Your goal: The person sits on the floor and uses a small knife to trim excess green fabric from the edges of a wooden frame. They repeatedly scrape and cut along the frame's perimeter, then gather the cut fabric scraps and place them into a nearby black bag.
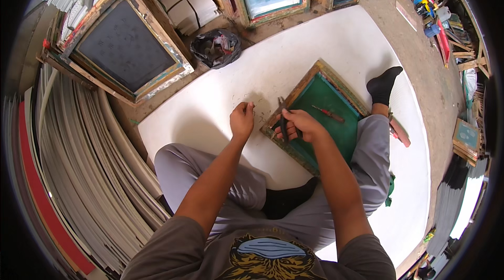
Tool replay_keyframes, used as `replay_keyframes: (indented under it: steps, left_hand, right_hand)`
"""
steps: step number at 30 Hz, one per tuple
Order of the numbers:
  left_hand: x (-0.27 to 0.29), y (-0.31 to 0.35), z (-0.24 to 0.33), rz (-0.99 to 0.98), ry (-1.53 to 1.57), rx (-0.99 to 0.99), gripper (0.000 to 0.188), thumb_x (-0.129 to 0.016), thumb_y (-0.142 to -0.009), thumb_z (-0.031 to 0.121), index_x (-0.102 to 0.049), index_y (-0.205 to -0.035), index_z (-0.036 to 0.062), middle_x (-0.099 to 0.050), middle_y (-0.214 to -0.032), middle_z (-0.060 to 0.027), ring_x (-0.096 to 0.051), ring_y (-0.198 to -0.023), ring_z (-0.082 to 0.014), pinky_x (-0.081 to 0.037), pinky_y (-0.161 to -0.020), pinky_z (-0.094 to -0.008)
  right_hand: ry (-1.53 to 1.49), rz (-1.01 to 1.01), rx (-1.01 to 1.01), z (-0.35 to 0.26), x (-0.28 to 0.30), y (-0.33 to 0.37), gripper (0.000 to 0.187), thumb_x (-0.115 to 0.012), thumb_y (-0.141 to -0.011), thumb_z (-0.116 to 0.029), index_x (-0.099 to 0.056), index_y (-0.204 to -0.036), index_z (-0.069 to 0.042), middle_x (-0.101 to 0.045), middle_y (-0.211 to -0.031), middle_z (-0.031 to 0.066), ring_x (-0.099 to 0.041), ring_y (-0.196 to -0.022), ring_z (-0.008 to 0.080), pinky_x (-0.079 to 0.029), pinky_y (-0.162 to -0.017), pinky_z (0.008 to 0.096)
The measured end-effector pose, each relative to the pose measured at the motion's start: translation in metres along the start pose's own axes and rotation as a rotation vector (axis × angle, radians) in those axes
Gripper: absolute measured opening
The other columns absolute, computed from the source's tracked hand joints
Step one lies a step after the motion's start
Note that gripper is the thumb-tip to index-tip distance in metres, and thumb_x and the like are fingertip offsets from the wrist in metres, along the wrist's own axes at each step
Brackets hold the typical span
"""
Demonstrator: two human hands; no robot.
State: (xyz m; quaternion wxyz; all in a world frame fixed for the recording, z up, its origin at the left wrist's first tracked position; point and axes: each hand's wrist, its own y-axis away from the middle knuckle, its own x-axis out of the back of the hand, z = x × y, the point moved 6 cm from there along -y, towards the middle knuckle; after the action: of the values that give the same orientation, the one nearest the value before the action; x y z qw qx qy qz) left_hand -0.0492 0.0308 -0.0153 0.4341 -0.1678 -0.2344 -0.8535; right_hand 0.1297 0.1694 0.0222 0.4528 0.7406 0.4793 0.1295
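A wooden screen-printing frame (pixel 344 88) with green mesh lies tilted across the white board (pixel 194 107), close to my right leg. My right hand (pixel 303 124) is closed around dark-handled pliers (pixel 284 117), whose jaws point away from me over the frame's left corner. To the left, above the white board, my left hand (pixel 242 121) is closed, thumb against the fingers; whatever it may hold is too small to make out. On the green mesh rests a screwdriver (pixel 329 114) with a red handle. Several small bent bits, like staples (pixel 260 102), are scattered beside the frame.
A black plastic bag (pixel 216 48) of scraps sits at the board's far edge. Behind it stand other framed screens (pixel 126 49). Stacked sheets (pixel 94 159) fill the left side. A red tool (pixel 400 134) lies past my right leg. Clutter (pixel 438 23) lines the far right.
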Motion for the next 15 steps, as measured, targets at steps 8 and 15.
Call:
replay_keyframes:
  steps: [8, 15]
  left_hand:
    - [0.026, 0.012, 0.021, 0.197, -0.353, -0.2, 0.029, -0.071, -0.095, 0.034, -0.077, -0.112, 0.0115, -0.068, -0.108, -0.0108, -0.068, -0.1, -0.0312, -0.056, -0.083, -0.0427]
    - [-0.004, 0.027, 0.046, 0.189, -0.29, -0.324, 0.026, -0.075, -0.092, 0.029, -0.075, -0.11, 0.0102, -0.067, -0.112, -0.0129, -0.065, -0.106, -0.0338, -0.054, -0.089, -0.0432]
  right_hand:
    - [-0.269, 0.051, 0.078, -0.013, 0.014, 0.0, 0.048, -0.047, -0.111, -0.042, -0.061, -0.121, 0.003, -0.074, -0.1, 0.0232, -0.077, -0.087, 0.0347, -0.064, -0.071, 0.0454]
    - [-0.335, 0.068, 0.034, -0.009, 0.034, -0.003, 0.049, -0.048, -0.11, -0.043, -0.064, -0.118, 0.002, -0.074, -0.099, 0.0225, -0.076, -0.084, 0.0342, -0.064, -0.07, 0.0493]
